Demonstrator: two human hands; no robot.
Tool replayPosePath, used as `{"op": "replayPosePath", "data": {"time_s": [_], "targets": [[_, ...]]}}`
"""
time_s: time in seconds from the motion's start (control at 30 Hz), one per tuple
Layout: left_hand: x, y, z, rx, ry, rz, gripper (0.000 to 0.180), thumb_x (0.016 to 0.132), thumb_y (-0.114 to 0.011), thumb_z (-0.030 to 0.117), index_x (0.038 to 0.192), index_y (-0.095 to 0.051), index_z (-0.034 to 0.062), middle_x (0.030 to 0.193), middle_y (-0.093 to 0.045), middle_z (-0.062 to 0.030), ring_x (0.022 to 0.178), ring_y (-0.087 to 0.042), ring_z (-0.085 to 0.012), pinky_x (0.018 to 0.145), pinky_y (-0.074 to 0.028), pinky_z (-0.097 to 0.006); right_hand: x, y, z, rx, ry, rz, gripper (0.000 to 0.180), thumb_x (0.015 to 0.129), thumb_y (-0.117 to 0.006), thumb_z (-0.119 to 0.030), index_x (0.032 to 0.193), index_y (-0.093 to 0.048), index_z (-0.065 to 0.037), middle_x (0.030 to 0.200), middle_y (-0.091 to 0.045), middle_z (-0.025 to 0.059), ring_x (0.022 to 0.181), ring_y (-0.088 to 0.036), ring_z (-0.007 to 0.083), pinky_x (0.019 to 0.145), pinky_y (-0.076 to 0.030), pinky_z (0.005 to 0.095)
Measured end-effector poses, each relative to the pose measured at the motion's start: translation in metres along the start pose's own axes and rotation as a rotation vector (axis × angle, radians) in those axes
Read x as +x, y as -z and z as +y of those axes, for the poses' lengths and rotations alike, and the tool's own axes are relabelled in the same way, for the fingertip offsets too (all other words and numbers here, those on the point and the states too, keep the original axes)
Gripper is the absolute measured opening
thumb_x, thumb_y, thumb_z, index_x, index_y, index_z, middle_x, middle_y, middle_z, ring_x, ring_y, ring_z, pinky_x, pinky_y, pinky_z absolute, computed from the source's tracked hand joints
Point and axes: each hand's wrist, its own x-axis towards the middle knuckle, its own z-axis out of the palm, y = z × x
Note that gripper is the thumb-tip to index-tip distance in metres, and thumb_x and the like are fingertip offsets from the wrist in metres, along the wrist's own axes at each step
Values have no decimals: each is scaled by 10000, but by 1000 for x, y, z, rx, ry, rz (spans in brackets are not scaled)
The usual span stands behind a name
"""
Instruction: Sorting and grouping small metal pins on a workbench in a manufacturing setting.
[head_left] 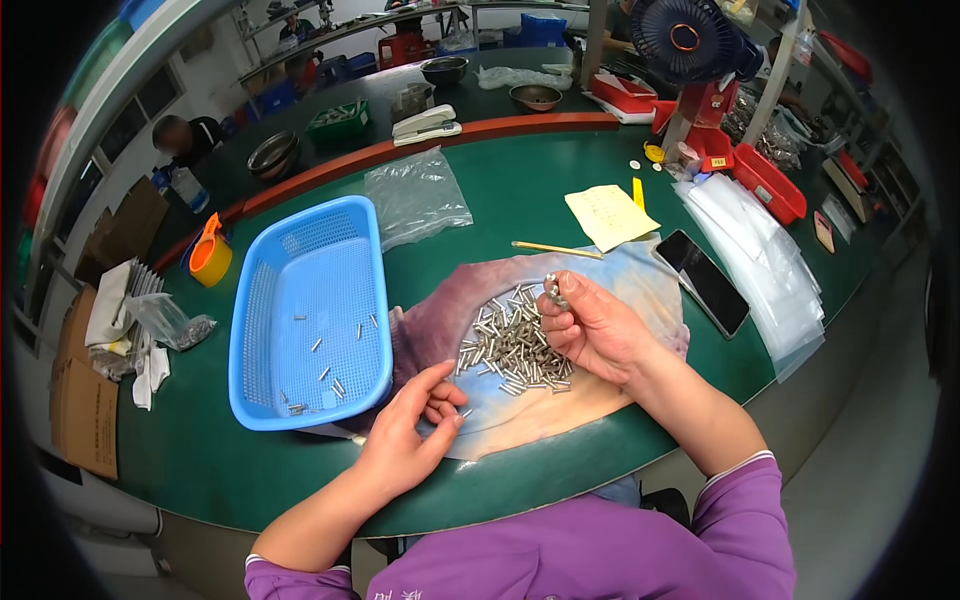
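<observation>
A pile of small silvery metal pins lies on a tie-dyed cloth in front of me. Above the pile's right side, my right hand is raised with thumb and fingers closed on a few metal pins. My left hand rests at the cloth's left part, beside the pile, fingers loosely bent and thumb apart from the index finger. A single pin lies by its thumb tip; I see nothing gripped there. Left of that hand stands a blue plastic basket with several scattered pins on its bottom.
Behind the cloth lie a clear plastic bag, a pencil-like stick and a yellow paper note. To the right are a black phone, flat plastic bags and a red bin. An orange cup stands beyond the basket.
</observation>
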Motion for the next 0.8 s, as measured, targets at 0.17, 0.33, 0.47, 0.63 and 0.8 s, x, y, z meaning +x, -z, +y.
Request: {"op": "replayPosePath", "data": {"time_s": [0.17,0.33,0.47,0.63,0.8], "targets": [[2,0,-3,12,-15,5,591,854,-656,-47,1400,-433,-10,1052,-640,-85,831,-609,-127,768,-501,-268,1,10,1,77,5,-96,280,989,-609,-343,1074,-496,-101,936,-515,14,720,-463,36,601,-427,147],[3,2,-3,71,-48,6,591,843,-662,-43,1394,-451,-3,1062,-636,-85,862,-615,-142,779,-503,-274,0,6,2,82,14,-23,264,994,-603,-333,1072,-504,-101,923,-517,9,726,-468,39,611,-433,150],[0,4,0,92,-36,19,594,839,-662,-44,1394,-454,3,1070,-630,-86,879,-613,-148,787,-502,-280,2,-1,4,37,30,9,235,995,-608,-305,1047,-531,-89,901,-530,-7,746,-496,42,627,-456,153],[1,3,3,125,-55,20,587,834,-667,-70,1383,-466,-13,1084,-632,-104,877,-612,-136,791,-506,-266,12,-26,0,-132,3,52,206,994,-617,-263,1042,-576,-66,862,-574,-24,740,-551,40,663,-490,165],[-1,4,5,204,-88,13,598,825,-670,-58,1380,-453,-8,1101,-610,-110,865,-605,-158,794,-507,-275,51,-107,3,-894,50,-157,147,974,-607,-121,1059,-613,-2,838,-636,15,720,-600,68,658,-520,222]]}}
